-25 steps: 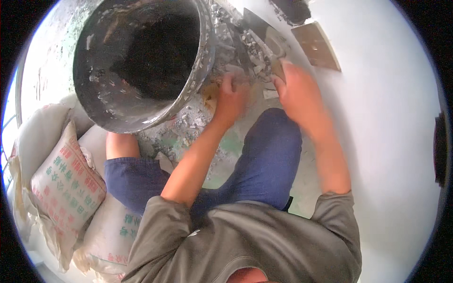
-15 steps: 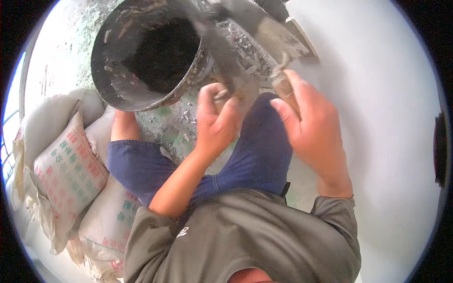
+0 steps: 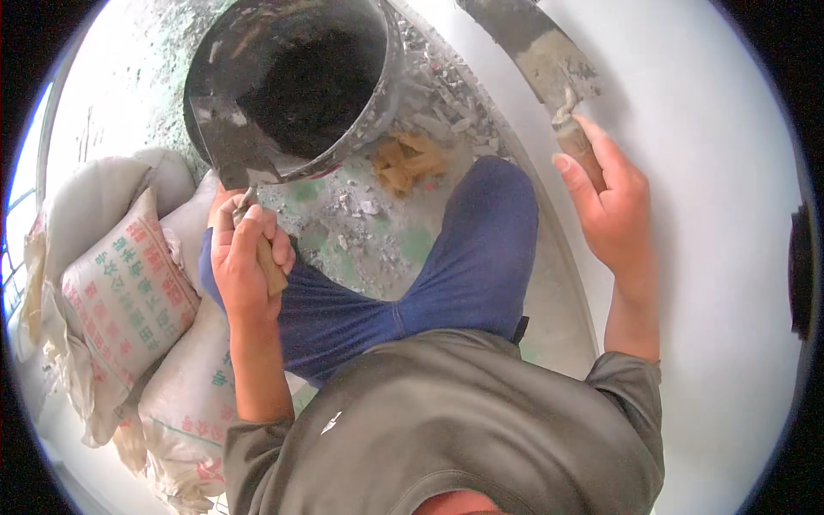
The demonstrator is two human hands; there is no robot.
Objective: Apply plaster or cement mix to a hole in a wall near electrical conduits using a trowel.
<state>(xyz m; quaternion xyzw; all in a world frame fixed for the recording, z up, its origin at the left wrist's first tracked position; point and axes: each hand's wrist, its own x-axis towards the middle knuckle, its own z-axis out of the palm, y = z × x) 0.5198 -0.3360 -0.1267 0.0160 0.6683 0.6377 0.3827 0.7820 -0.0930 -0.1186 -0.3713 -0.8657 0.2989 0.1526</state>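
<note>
My left hand (image 3: 249,257) is closed round the wooden handle of a small trowel (image 3: 233,137). Its grey, smeared blade lies across the near left rim of a large dark bucket (image 3: 393,81), partly over the opening. The bucket's inside is dark and crusted with residue. Off to the right, my right hand (image 3: 614,206) grips the wooden handle of a plastering trowel (image 3: 554,69). That trowel's long flat blade, coated with pale material near the handle, is at the white wall (image 3: 712,283); whether it touches the surface I cannot tell.
Several stacked woven sacks (image 3: 129,296) lie to the left. Grey rubble (image 3: 442,94) runs along the wall's foot beyond the bucket. A crumpled yellow-brown scrap (image 3: 409,163) rests on the dusty floor (image 3: 330,202) between my knees and the bucket.
My left hand has swung left with its trowel, from between my knees to the bucket's near left rim. The right hand has moved right, bringing its trowel to the wall.
</note>
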